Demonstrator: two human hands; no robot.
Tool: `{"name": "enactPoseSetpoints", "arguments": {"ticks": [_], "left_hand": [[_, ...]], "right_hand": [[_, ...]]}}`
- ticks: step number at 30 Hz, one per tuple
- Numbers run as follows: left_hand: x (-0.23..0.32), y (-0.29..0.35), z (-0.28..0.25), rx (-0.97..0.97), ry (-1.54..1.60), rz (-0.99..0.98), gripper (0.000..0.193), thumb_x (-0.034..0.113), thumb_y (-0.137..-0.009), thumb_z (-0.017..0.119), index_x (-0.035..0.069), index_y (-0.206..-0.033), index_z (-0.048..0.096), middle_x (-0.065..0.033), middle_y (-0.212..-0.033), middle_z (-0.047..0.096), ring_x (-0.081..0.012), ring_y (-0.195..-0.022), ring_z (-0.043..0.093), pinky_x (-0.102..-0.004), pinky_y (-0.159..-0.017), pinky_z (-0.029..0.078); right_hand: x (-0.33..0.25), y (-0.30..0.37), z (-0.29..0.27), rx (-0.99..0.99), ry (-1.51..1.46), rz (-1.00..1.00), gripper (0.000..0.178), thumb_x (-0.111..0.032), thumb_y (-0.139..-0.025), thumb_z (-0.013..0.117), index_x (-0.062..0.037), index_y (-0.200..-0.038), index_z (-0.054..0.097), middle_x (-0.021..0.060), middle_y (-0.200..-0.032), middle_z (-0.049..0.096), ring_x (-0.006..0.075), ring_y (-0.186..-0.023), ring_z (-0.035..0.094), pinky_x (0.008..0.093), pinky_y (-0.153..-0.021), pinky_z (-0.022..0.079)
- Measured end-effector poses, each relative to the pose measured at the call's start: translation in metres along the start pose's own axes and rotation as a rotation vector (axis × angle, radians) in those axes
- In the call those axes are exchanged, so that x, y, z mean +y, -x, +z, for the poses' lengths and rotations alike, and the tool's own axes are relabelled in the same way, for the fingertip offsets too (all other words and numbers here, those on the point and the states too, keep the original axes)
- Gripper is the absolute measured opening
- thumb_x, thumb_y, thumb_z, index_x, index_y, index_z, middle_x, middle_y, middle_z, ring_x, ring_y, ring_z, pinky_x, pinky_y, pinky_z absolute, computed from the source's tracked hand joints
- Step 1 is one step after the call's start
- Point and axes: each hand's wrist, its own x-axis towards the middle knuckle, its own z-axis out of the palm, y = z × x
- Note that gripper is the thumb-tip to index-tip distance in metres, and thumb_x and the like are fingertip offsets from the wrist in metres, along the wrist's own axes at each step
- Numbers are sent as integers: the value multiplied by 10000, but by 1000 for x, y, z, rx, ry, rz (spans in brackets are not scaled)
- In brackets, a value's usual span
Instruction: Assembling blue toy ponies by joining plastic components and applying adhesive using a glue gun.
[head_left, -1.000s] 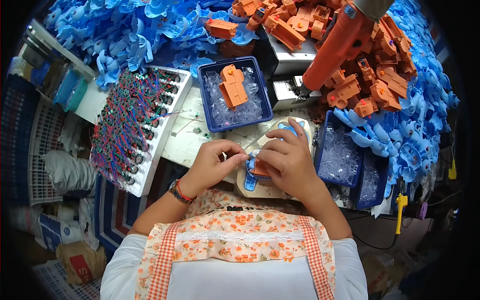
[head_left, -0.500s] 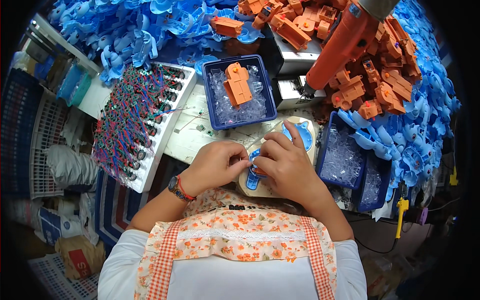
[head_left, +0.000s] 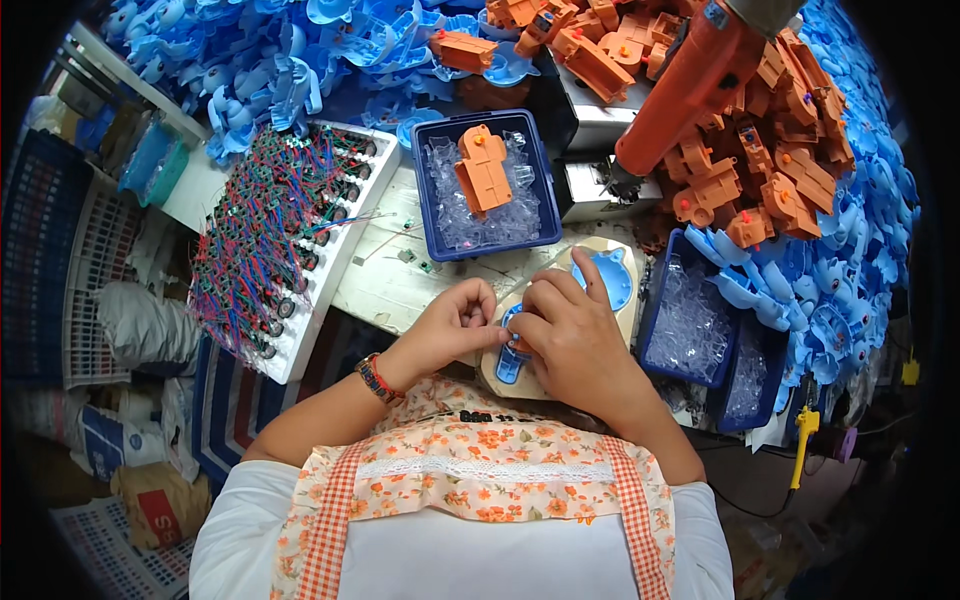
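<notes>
A cream fixture block lies in front of me. In its far recess sits a blue plastic shell. A small blue plastic part with a handle-like end occupies the near recess, and a bit of orange shows on it. My right hand bends over this part, fingers curled onto it, index finger raised. My left hand meets it from the left, thumb and forefinger pinched at the part's upper end. Whatever is between those fingertips is too small or hidden to make out.
Beyond the block stands a blue bin of clear plastic pieces, an orange housing on top. A white foam tray of wired components is at left. An orange press-like tool leans overhead. Orange housings and blue shells pile up right.
My left hand has turned slightly at the wrist, its thumb still at the blue part. The right hand stays over the part with little movement. The whole view has shifted a little.
</notes>
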Motion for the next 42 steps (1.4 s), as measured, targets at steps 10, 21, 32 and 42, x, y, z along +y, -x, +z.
{"name": "enactPoseSetpoints", "arguments": {"ticks": [10,21,32,42], "left_hand": [[6,-5,4,-9,5,-30,405,96,-818,807,145,-838,405,111,-733,348,18,-623,293,-171,-516,238],[30,6,18,171,-554,303,262,88,-785,797,81,-888,556,35,-790,511,-46,-698,446,-204,-621,383],[56,-18,40,128,-924,783,158,139,-772,780,60,-899,730,-94,-841,702,-267,-813,656,-364,-741,516],[47,-29,38,175,-708,434,154,94,-797,749,25,-935,760,-81,-870,736,-143,-713,668,-271,-647,519]], "right_hand": [[2,7,-8,78,-185,51,121,-47,-723,682,-67,-841,662,92,-965,588,294,-1062,580,578,-1104,298],[16,65,-45,129,7,35,346,-30,-705,715,-143,-1032,711,107,-1022,606,305,-919,602,433,-799,460],[11,27,-17,428,-418,284,108,1,-793,725,-22,-873,657,65,-814,649,194,-748,620,321,-759,471],[9,44,-10,418,-142,347,141,-104,-770,764,-59,-881,689,71,-961,686,251,-887,621,392,-849,433]]}}
